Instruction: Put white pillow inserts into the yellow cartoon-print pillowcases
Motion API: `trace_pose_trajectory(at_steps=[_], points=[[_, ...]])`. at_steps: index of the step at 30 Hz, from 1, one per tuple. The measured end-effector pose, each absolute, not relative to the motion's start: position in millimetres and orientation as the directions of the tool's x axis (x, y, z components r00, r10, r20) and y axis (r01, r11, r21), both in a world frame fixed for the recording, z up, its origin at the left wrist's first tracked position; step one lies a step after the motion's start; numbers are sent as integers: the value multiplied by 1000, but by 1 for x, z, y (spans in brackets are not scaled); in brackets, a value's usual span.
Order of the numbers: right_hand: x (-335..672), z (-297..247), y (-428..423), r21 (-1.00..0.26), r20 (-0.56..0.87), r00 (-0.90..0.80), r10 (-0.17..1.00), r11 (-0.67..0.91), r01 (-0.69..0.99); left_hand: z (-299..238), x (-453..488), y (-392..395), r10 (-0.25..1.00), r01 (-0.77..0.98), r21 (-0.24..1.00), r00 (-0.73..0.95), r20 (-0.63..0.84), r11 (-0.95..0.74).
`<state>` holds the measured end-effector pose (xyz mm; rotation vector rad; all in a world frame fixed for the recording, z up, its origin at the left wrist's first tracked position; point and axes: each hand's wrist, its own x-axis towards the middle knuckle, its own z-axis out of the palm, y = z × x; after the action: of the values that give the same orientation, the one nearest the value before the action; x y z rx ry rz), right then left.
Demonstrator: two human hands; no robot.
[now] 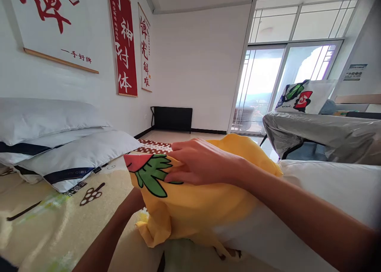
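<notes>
A yellow pillowcase (208, 202) with a green leaf and pink print lies partly drawn over a white pillow (336, 192), which sticks out at the right. My right hand (198, 161) rests across the top of the pillowcase, its fingers bent over and gripping the cloth near the printed edge. My left hand (138, 199) goes behind the near left edge of the pillowcase; its fingers are hidden by the fabric. Loose yellow cloth bunches below the left wrist.
Beneath is a bed with a cream patterned blanket (89, 224). White pillows (98, 145) are stacked at the left by the wall. A plastic-covered table (321, 125) with a printed bag (303, 95) stands at the right, near glass doors. A black panel (172, 119) leans at the back wall.
</notes>
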<state>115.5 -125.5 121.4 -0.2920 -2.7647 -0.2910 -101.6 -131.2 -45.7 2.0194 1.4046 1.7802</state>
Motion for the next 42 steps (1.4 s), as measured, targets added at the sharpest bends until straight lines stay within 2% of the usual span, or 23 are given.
trace_pose_trajectory(at_steps=[3,5,7,9,13,15,18,21,23,26,28,29,31,33,35,37,39,42], points=[[120,126,-118,113,345,-920,188,964,239,-41,-97,-146,634,524,624,-191,749,-580],[120,126,-114,97,355,-913,202,963,251,-33,-88,-159,548,407,614,-280,788,-676],[117,124,-112,98,374,-900,223,956,278,-20,-75,-170,509,286,576,-278,815,-766],[114,122,-113,102,403,-888,221,954,284,-5,-60,-175,545,300,598,-249,801,-743],[118,124,-111,65,436,-871,226,957,281,25,-40,-171,674,387,735,-305,672,-557],[132,130,-102,16,386,-885,261,957,289,33,-36,-168,718,398,773,-316,621,-494],[168,140,-78,-115,216,-903,372,928,355,34,-35,-167,732,389,828,-406,547,-404],[212,144,-50,-254,13,-850,526,824,506,31,-37,-169,718,235,869,-491,493,-436],[237,143,-34,-281,-25,-780,626,744,606,30,-38,-171,692,183,852,-513,508,-490],[260,137,-19,-294,-1,-688,726,657,694,35,-36,-176,561,305,812,-601,570,-497],[267,131,-15,-351,-61,-675,735,617,704,39,-35,-181,487,443,787,-621,614,-429],[268,128,-13,-399,-103,-681,726,597,696,41,-35,-183,487,488,778,-606,629,-396],[268,120,-11,-496,-156,-699,698,557,667,44,-36,-183,563,517,778,-545,621,-358],[268,112,-7,-551,-117,-707,697,547,631,45,-39,-180,667,507,800,-479,571,-320],[268,106,-3,-522,-43,-681,731,564,639,45,-42,-172,727,515,813,-443,524,-271],[271,103,2,-431,48,-595,802,554,712,45,-45,-163,741,490,827,-439,508,-276],[278,104,5,-317,160,-481,862,507,802,44,-47,-153,757,348,872,-447,477,-344],[293,107,1,-123,343,-371,863,433,893,43,-51,-142,808,18,916,-466,361,-400]])
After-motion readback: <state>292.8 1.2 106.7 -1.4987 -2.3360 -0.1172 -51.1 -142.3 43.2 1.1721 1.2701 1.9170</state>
